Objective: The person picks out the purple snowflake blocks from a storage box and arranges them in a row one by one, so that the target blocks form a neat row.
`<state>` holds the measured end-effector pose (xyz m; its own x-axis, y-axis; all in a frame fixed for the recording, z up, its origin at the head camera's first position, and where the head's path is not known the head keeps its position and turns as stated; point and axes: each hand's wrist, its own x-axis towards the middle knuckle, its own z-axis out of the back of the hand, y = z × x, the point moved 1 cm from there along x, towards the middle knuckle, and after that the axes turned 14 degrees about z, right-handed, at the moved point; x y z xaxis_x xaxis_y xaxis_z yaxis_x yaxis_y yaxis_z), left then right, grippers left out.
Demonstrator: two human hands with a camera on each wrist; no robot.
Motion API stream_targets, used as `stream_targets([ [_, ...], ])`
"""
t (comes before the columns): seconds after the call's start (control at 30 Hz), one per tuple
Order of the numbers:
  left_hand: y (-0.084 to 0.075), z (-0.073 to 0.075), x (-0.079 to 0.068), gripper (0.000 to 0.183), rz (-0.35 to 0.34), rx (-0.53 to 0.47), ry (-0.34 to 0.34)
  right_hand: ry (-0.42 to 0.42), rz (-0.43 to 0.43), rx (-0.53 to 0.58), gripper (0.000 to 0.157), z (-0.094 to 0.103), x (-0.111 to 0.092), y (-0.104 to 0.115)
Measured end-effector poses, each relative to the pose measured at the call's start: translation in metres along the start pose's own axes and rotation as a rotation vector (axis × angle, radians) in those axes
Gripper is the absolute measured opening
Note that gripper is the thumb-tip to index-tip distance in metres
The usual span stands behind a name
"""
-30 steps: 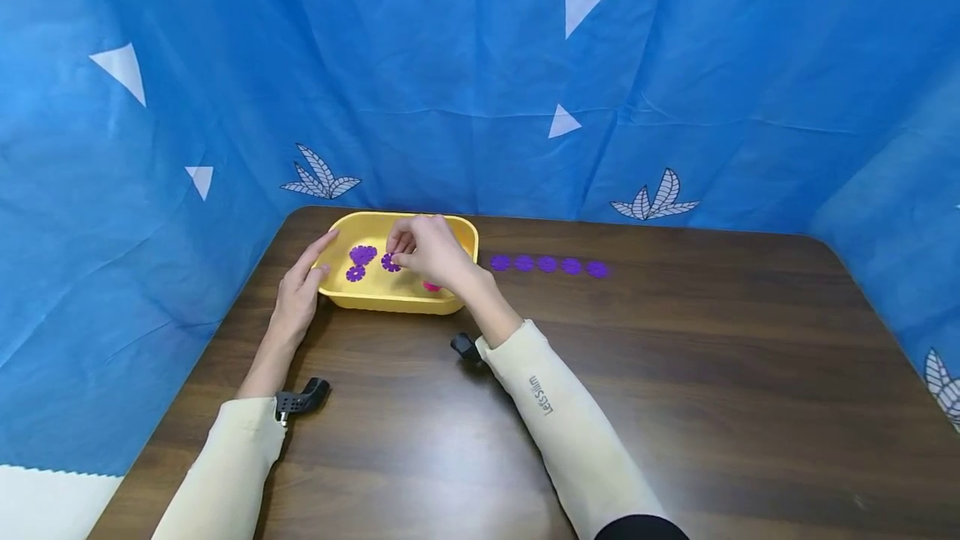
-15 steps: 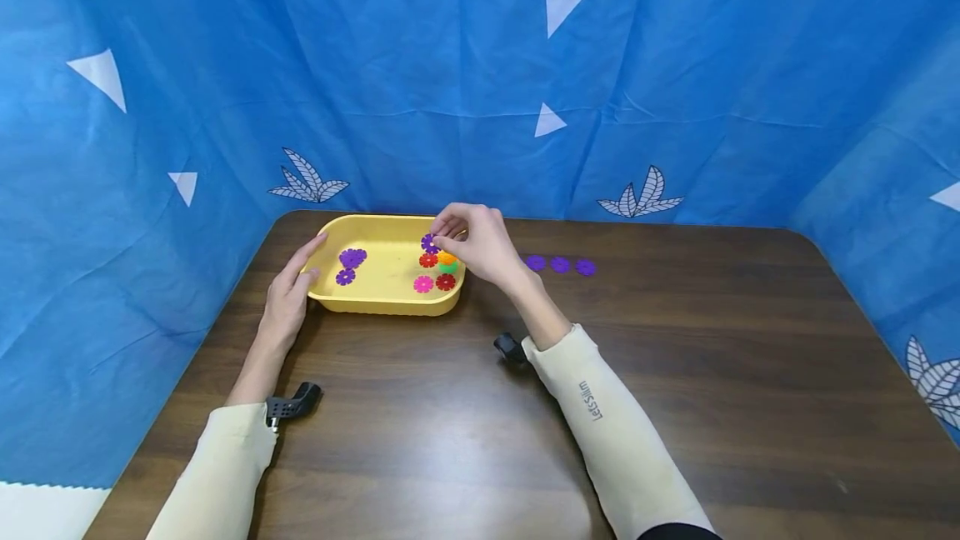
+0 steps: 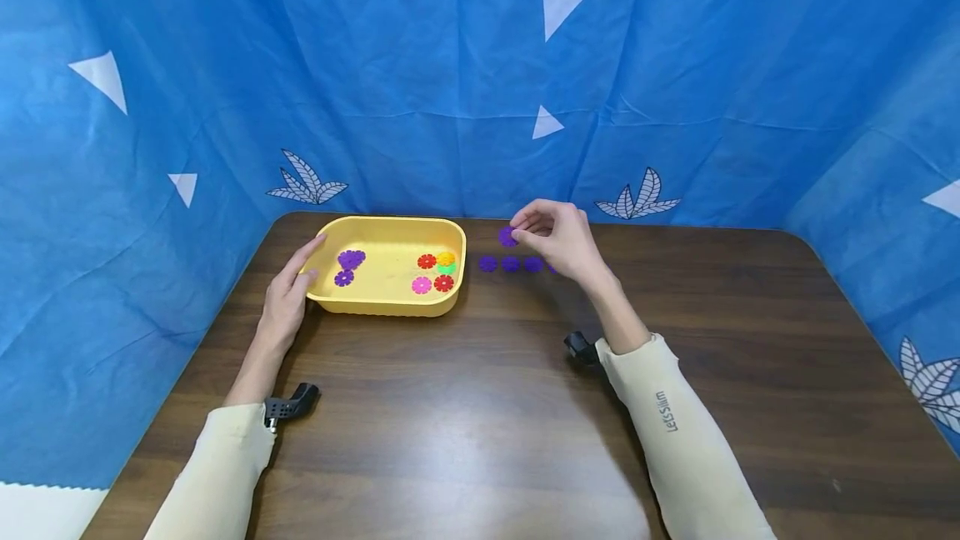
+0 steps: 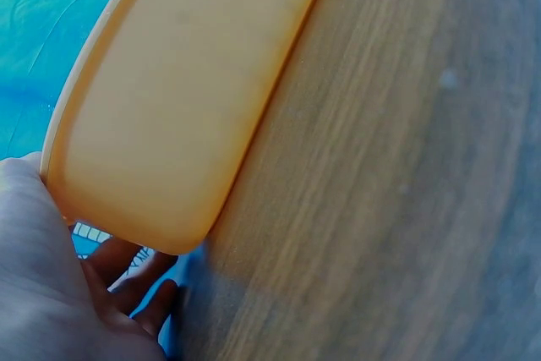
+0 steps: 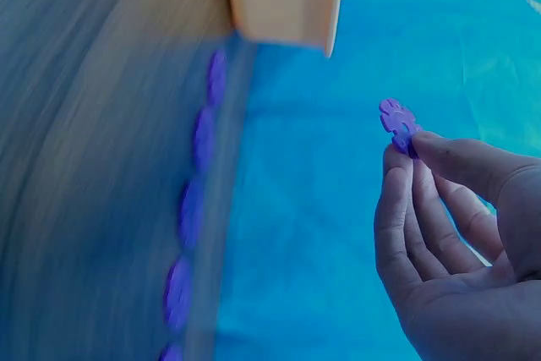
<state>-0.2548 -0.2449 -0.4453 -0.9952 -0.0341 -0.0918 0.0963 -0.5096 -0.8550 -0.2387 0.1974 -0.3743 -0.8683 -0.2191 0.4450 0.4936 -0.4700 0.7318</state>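
Spanning 9 through 12 to 3 o'clock in the head view: blue fabric backdrop (image 3: 405,48), printed with white triangles and leaf sprigs. Below it, down to 6 o'clock: dark wood-grain tabletop (image 3: 450,407). Reaching in from 7 o'clock: cream left sleeve (image 3: 217,465). Reaching in from 5 o'clock: cream right sleeve (image 3: 690,457), lettered along the forearm. At 10 o'clock on the tabletop, near the far edge: yellow rectangular tray (image 3: 382,307), round-cornered.

At the tray's 9 o'clock end: left hand (image 3: 283,307), gripping the end wall, thumb at the rim, fingers along the outside. Between 12 and 1 o'clock over the tabletop: right hand (image 3: 566,242), thumb and fingertips pinching one purple snowflake disc (image 5: 400,124), raised and apart from the tray. At the wrists: black left bracket (image 3: 291,404) and black right bracket (image 3: 581,348).

On the tabletop, from just beside the tray's 3 o'clock end and onward toward 3 o'clock: row of purple discs (image 3: 510,263), three in full view, the rest partly hidden behind the right hand. Inside the tray at 9 o'clock: overlapping purple cluster (image 3: 351,259), count unclear, with a single purple disc (image 3: 344,277) at its 6 to 7 o'clock. At 3 to 4 o'clock inside: orange disc (image 3: 446,258) at the 12 o'clock of a green disc (image 3: 447,269), two red discs (image 3: 427,261) and a pink disc (image 3: 422,284).
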Motion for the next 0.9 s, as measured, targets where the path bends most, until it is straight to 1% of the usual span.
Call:
stream_targets([
  [0.3,-0.001,0.0,-0.003,0.053,-0.004,-0.009,0.007,0.013,-0.06,-0.054,0.01,0.045,-0.028,-0.031],
  [0.4,-0.002,-0.001,-0.003,0.053,-0.006,-0.012,0.006,0.017,-0.089,-0.095,0.011,0.063,-0.04,-0.041],
  [0.5,-0.002,0.001,-0.004,0.053,-0.002,-0.017,0.006,0.011,-0.119,-0.132,0.012,0.08,-0.051,-0.048],
  [0.63,-0.001,0.0,-0.002,0.053,-0.002,-0.026,0.013,0.01,-0.177,-0.169,0.013,0.101,-0.067,-0.057],
  [0.77,-0.001,0.0,-0.001,0.053,-0.001,-0.025,0.011,0.038,-0.221,-0.194,0.014,0.11,-0.077,-0.068],
  [0.9,0.0,0.0,-0.001,0.054,-0.012,-0.022,0.007,0.064,-0.226,-0.236,0.011,0.109,-0.081,-0.078],
])
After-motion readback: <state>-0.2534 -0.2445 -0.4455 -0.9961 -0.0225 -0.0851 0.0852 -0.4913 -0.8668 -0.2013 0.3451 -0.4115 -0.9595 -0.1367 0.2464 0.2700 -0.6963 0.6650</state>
